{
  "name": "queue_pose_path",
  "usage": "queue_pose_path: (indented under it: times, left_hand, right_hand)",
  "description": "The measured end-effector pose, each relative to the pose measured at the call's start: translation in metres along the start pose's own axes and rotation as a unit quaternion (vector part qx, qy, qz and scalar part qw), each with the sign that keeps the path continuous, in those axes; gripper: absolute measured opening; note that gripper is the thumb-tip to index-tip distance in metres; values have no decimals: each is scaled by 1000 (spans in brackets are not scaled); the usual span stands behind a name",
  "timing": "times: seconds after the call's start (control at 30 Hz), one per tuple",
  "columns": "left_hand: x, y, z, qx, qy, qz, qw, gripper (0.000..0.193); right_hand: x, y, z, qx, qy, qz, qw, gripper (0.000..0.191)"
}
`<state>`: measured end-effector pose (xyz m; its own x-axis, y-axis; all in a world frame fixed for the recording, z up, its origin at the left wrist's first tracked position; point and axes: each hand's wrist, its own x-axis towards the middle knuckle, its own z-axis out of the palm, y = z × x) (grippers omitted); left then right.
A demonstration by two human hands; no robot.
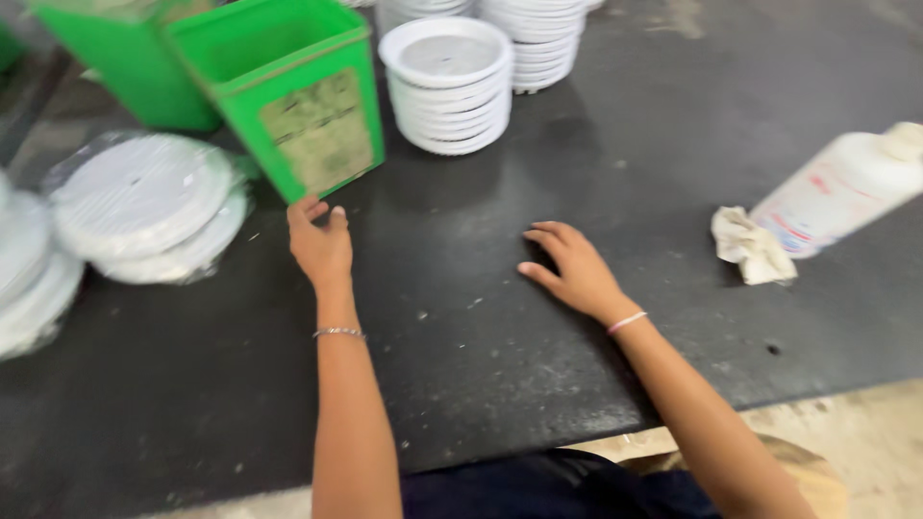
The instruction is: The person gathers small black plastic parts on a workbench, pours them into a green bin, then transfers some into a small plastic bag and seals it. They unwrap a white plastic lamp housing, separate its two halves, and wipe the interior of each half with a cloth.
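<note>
left hand (pixel 320 245) open, fingertips touched green bin (pixel 298 96) | right hand (pixel 572 269) lay flat, empty, on black table (pixel 481 365) | 2 plate stacks (pixel 452 86) beyond

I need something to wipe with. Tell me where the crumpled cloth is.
In the head view the crumpled cloth lies at the right of the black table, against the lower end of the tipped white bottle and right of the right hand.

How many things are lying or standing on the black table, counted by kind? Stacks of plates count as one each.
Green bins: 2
Open stacks of white plates: 2 fully seen, a third only partly in view at the top edge
Wrapped stacks of white plates: 2
White bottle, lying down: 1
Crumpled cloth: 1
Total: 8, or 9 with the partly seen stack
</note>
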<state>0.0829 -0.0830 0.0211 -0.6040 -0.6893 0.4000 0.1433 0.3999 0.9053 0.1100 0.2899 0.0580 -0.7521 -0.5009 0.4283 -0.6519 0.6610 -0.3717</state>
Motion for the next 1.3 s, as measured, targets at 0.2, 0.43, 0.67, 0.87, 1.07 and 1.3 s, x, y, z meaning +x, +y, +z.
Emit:
queue_pose_path:
  times: [0.2, 0.43, 0.67, 0.87, 1.07, 1.3]
  left_hand:
    - [-38, 31, 30, -54, -144, -8, 988, 31]
    - [-62, 57, 42, -2, -205, 22, 979, 26]
    - [-84, 63, 66, -134, -289, -67, 946, 27]
    - [-107, 58, 93, -300, -355, -170, 869, 40]
    - [-92, 40, 103, -346, -357, -193, 846, 56]
    - [-84, 28, 107, -357, -335, -244, 837, 54]
  right_hand:
    - [-7, 1, -2, 16, -8, 14, 1000, 50]
    - [-10, 4, -7, 28, -13, 22, 999, 51]
    - [-9, 38, -1, 181, 92, 77, 976, 47]
    - [-2, 119, -13, 492, 302, 290, 763, 59]
    - [-7, 158, -30, 663, 385, 278, 578, 71]
    - [-8, 159, -32, 671, 393, 276, 565, 72]
